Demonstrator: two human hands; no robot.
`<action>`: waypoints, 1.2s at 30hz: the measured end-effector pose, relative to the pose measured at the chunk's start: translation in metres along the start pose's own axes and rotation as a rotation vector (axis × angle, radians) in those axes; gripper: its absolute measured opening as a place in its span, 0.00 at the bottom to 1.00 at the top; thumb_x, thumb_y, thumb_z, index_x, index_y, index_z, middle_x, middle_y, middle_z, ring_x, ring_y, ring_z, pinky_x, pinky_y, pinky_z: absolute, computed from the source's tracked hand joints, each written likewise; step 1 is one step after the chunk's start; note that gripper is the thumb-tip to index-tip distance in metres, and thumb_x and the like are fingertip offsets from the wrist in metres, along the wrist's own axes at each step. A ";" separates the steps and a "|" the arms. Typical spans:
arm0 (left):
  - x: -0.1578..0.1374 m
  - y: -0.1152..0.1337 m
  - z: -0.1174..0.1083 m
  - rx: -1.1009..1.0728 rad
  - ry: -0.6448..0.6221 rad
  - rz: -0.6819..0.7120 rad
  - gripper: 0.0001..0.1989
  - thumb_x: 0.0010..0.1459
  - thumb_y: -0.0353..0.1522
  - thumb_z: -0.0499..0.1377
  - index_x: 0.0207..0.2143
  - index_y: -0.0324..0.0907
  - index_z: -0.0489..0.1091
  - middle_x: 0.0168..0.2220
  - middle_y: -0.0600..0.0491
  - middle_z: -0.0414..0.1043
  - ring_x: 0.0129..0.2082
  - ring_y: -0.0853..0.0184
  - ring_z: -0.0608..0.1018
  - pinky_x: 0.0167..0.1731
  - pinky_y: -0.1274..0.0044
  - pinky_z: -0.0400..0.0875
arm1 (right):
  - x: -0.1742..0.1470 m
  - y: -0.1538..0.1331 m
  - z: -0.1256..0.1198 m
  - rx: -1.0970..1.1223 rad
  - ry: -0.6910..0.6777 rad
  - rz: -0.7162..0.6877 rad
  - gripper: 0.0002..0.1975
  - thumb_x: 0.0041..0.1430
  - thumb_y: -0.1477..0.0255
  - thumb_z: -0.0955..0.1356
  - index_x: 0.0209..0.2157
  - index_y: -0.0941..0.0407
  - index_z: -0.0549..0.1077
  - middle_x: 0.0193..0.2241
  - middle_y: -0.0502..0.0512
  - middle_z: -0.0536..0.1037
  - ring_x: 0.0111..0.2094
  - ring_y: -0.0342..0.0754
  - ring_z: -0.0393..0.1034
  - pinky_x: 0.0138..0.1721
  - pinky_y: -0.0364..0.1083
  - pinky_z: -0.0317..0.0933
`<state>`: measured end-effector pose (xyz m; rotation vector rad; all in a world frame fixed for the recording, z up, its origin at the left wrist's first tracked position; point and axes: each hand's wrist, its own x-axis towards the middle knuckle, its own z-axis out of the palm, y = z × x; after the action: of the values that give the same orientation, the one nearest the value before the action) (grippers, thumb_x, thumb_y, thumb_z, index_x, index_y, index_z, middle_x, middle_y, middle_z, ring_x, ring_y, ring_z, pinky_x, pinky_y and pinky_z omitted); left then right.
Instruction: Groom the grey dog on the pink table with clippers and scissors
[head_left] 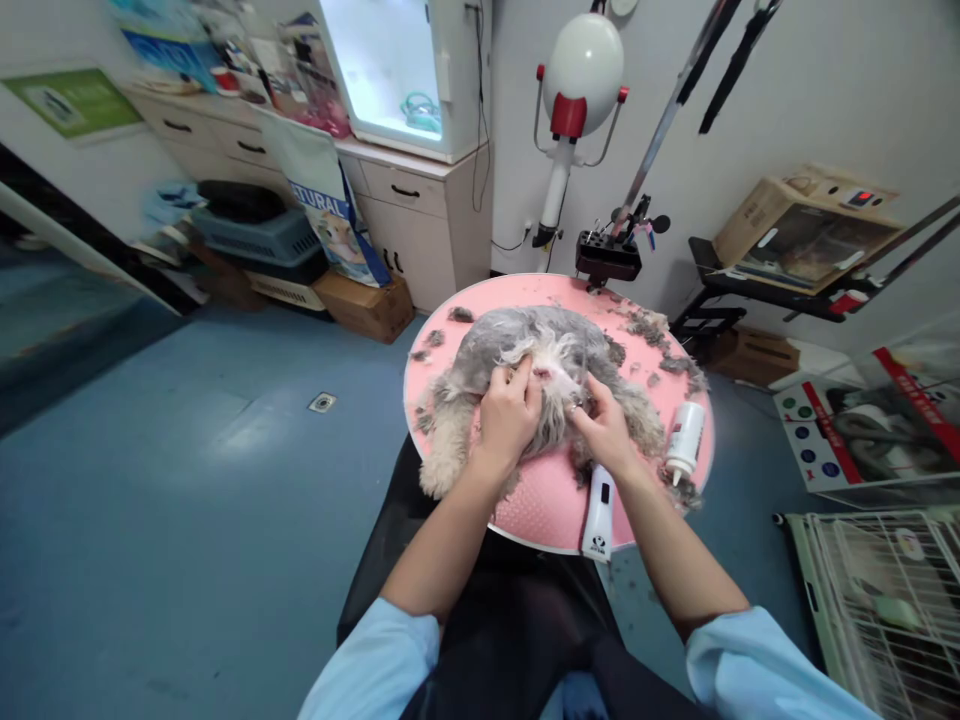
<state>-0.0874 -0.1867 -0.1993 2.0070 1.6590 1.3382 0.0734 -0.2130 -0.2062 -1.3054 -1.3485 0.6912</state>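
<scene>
Now the left hand (pixel 508 415) is pinching the dog's (pixel 544 385) fur while the right hand (pixel 604 430) is gripping a thin tool (pixel 583 372) beside it on the pink table (pixel 544 500)

Round pink table (pixel 540 500) under grey dog (pixel 525 350), clippers (pixel 598 515), white bottle (pixel 685 440), fur clumps (pixel 652 325).

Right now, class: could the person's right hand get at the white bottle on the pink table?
Probably yes: the white bottle stands just beside the right hand, with only bare pink table between.

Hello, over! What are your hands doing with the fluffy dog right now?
Left hand parting the dog's fur. Right hand beside it, grip unclear. White clipper and white bottle lying on pink table, fur clumps around.
</scene>
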 end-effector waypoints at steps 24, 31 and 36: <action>0.009 0.003 0.005 -0.308 -0.027 -0.137 0.03 0.59 0.31 0.53 0.37 0.44 0.63 0.31 0.52 0.73 0.31 0.64 0.76 0.33 0.74 0.67 | -0.022 -0.088 -0.005 1.111 -0.559 0.758 0.11 0.61 0.69 0.67 0.43 0.58 0.72 0.22 0.39 0.62 0.14 0.32 0.43 0.28 0.37 0.64; 0.008 0.001 0.010 -0.332 -0.017 -0.122 0.03 0.59 0.32 0.51 0.38 0.44 0.61 0.28 0.53 0.69 0.30 0.62 0.76 0.33 0.74 0.66 | -0.036 -0.085 -0.004 1.034 -0.451 0.691 0.12 0.54 0.71 0.70 0.41 0.58 0.76 0.18 0.37 0.57 0.13 0.32 0.31 0.16 0.35 0.52; 0.006 0.004 0.012 -0.331 -0.020 -0.143 0.03 0.59 0.32 0.51 0.37 0.45 0.60 0.29 0.52 0.70 0.32 0.60 0.76 0.34 0.73 0.66 | -0.043 -0.083 -0.002 0.987 -0.419 0.673 0.13 0.53 0.71 0.71 0.42 0.58 0.77 0.18 0.37 0.57 0.13 0.31 0.31 0.14 0.35 0.49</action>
<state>-0.0763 -0.1789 -0.2005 1.6765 1.4312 1.4273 0.0415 -0.2728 -0.1415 -0.7671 -0.6236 1.8821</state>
